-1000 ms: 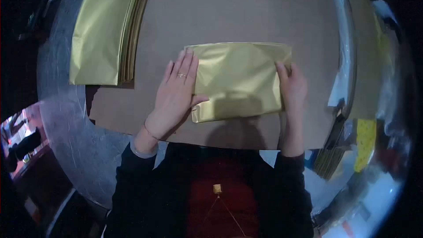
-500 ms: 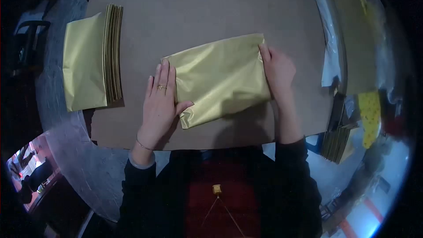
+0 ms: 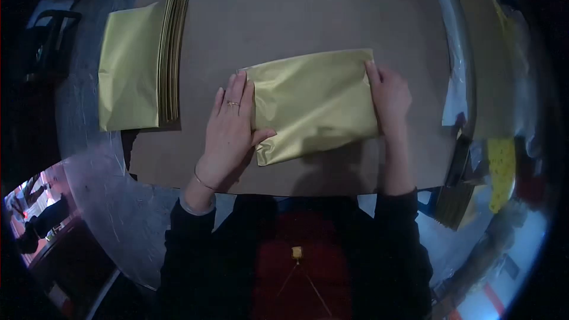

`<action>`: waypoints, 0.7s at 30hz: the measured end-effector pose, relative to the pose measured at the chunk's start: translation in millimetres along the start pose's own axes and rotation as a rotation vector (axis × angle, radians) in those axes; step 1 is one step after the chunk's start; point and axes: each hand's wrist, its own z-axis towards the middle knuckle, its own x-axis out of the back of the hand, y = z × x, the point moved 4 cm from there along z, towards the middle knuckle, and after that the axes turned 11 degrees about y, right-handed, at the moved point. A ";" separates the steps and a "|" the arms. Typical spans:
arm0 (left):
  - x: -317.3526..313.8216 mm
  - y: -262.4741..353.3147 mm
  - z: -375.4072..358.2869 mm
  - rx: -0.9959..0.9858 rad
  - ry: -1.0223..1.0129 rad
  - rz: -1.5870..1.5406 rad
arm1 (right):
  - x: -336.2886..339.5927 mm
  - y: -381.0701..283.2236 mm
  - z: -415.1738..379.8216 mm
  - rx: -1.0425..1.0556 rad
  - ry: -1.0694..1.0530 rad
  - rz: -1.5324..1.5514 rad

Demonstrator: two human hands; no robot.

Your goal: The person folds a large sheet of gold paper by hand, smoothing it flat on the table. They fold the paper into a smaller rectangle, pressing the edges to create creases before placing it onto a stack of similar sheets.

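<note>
A flat rectangular piece in shiny gold paper [image 3: 314, 104] lies slightly tilted before me, its surface creased near the left edge and lower left corner. Along that left edge my left hand [image 3: 231, 124] rests flat with fingers stretched, its thumb spread over the gold face. At the opposite edge, near the upper right corner, my right hand [image 3: 390, 98] grips the piece with its thumb along the edge and its fingers curled. What its fingertips touch underneath is hidden. To the left stands a stack of similar gold pieces [image 3: 130, 68], several layers thick.
Brown cardboard [image 3: 278, 12] covers the table under my hands. Plastic film [image 3: 453, 77] runs down its right side. Another stack of pieces [image 3: 453, 204] sits at the lower right, beside a yellow strip [image 3: 501, 172].
The whole scene has shifted a little to the right as the camera turned. Both hands keep about the same places on the gold piece.
</note>
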 end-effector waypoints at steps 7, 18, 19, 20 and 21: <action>-4.7 -4.2 -2.6 0.004 0.035 -0.005 | 6.7 -5.2 -2.9 -0.012 -0.061 -0.219; -10.0 -4.5 -2.1 -0.004 0.045 0.003 | -32.3 -130.9 -97.1 0.865 0.003 0.271; -9.8 -4.5 -1.9 -0.011 0.045 0.002 | -37.1 -128.6 -96.0 0.886 0.012 0.232; -9.9 -4.7 -2.3 -0.017 0.041 0.021 | -38.5 -121.4 -93.0 0.822 -0.025 0.248; -9.8 -4.7 -3.1 -0.019 0.037 0.041 | -36.6 -112.0 -87.6 0.787 -0.012 0.235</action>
